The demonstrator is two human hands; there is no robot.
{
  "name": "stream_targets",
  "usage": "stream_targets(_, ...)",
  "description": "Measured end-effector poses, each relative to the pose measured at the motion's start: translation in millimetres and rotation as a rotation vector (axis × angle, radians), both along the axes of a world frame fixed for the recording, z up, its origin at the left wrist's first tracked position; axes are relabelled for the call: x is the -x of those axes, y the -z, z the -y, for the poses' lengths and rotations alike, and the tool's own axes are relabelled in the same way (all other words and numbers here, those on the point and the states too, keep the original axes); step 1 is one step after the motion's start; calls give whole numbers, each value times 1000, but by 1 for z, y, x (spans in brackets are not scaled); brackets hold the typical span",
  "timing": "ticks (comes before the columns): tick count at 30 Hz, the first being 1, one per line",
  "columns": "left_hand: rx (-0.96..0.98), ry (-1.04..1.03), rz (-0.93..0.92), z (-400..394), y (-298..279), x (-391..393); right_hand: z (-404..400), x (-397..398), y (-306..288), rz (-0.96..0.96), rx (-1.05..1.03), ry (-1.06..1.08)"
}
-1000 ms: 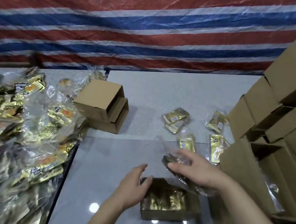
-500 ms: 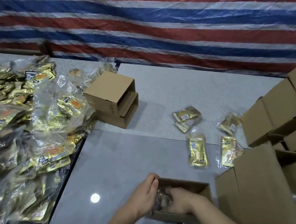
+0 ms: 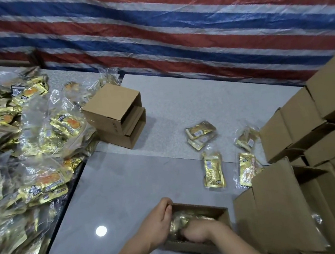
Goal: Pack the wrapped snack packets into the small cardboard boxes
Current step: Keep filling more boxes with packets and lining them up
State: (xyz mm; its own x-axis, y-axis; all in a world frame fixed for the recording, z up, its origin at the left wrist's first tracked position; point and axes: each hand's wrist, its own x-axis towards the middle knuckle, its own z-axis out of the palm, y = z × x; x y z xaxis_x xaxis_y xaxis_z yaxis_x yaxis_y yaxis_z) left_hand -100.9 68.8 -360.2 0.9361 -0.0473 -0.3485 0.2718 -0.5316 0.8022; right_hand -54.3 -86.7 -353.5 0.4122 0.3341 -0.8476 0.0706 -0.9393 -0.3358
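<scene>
A small open cardboard box (image 3: 221, 210) sits on the grey table near me, with gold wrapped snack packets (image 3: 181, 220) inside. My left hand (image 3: 159, 224) grips the box's left rim, fingers curled over its far corner. My right hand (image 3: 199, 232) is down inside the box, its fingers curled onto a packet and partly hidden. Several loose gold packets (image 3: 213, 168) lie on the table beyond the box. A big heap of wrapped packets (image 3: 27, 156) covers the left side.
Two stacked cardboard boxes (image 3: 116, 116) stand at the back, beside the heap. A pile of cardboard boxes (image 3: 313, 139) fills the right side, close against the box I hold. A striped tarp (image 3: 171, 30) hangs behind. A dark gap (image 3: 72, 188) separates the table from the heap.
My right hand has carried a wrapped packet down into the box and now presses in it. My left hand has moved onto the box's left rim. The view has tilted.
</scene>
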Motion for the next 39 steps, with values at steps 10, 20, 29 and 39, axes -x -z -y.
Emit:
stream_targets(10, -45, 40, 10, 2, 1, -14, -2, -7, -14, 30, -75, 70)
stream_targets(20, -154, 233, -38, -8, 1, -52, 38, -15, -53, 816, -238, 108)
stream_targets(29, -80, -365, -23, 25, -20, -20, 59, -2, -30, 581, 109, 174)
stream_targets(39, -70, -133, -314, 58, -30, 17, 35, 20, -40, 619, 81, 355)
